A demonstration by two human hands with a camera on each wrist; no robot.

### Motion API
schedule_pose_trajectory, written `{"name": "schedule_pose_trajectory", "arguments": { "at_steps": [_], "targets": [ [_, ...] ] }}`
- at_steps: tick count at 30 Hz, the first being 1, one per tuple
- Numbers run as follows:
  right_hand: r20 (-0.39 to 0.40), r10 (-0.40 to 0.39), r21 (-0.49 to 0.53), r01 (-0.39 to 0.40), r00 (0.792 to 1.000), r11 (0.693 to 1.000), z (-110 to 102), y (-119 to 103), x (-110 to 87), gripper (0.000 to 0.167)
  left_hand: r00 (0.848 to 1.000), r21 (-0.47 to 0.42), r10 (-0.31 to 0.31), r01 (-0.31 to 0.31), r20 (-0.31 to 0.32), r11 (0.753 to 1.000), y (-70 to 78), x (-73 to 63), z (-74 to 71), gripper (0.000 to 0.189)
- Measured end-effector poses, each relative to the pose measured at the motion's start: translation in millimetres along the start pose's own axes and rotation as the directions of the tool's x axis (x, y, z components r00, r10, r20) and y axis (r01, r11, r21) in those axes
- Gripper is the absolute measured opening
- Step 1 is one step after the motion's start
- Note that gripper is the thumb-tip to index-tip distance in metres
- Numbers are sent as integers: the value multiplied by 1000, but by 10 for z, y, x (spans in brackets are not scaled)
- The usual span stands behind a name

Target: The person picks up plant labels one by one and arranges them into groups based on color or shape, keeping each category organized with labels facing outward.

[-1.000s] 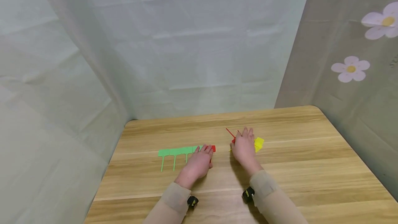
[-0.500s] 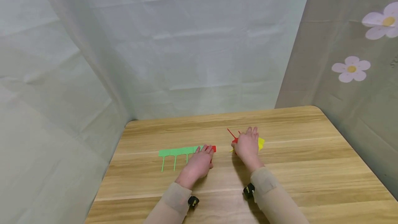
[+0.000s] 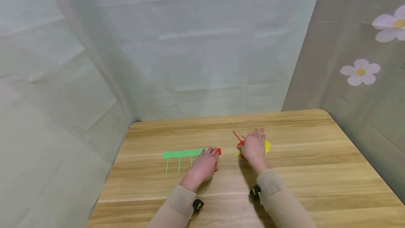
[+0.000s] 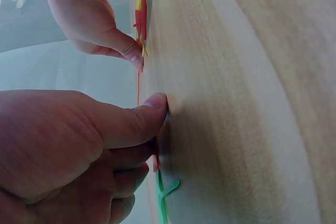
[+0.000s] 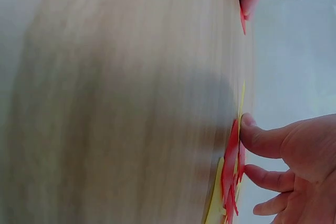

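A row of flat green tags with thin stems (image 3: 179, 154) lies edge to edge on the table, stems toward me. At its right end is a red tag (image 3: 219, 151), partly covered by my left hand (image 3: 204, 166), whose fingertips rest on it. My right hand (image 3: 254, 149) lies over a loose pile of red tags (image 5: 230, 163) and yellow tags (image 3: 267, 146). In the right wrist view its thumb touches the pile's edge beside a thin yellow stem (image 5: 242, 95), and its fingers are spread apart. The hand hides much of the pile from above.
The wood-grain table (image 3: 316, 171) reaches back to a pale hanging sheet (image 3: 202, 62). A grey-brown sheet with printed flowers (image 3: 360, 71) hangs on the right. A small black device (image 3: 255, 192) sits at my right wrist, another (image 3: 198, 205) at my left.
Over the pile, my right hand has shifted slightly to the right, showing more red on its left and less yellow on its right. My left hand stays on the red tag.
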State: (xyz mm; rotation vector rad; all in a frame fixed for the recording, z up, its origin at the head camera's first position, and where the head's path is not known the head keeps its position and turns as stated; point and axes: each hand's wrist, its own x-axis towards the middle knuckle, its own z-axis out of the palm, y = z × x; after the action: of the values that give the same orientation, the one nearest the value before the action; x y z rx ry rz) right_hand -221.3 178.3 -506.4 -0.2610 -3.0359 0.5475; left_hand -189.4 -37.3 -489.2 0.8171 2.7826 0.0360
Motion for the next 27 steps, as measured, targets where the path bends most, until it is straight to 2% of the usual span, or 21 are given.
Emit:
{"name": "schedule_pose_trajectory", "arguments": {
  "at_steps": [4,11,20,27],
  "targets": [
    [-14,-15,14,15,1000,1000,-4,92,19,47,1000,-9,1,-1,7,1000,24,3,9,57],
    [-55,-56,-19,55,997,998,-61,290,44,50,1000,-18,-8,9,16,1000,41,47,54,57],
    [-83,-39,88,46,996,995,-140,512,45,55,1000,-19,1,-1,16,1000,51,50,45,58],
    [-77,-38,168,51,996,984,-183,516,32,50,1000,-6,-9,9,23,1000,41,36,40,58]
  ]
}}
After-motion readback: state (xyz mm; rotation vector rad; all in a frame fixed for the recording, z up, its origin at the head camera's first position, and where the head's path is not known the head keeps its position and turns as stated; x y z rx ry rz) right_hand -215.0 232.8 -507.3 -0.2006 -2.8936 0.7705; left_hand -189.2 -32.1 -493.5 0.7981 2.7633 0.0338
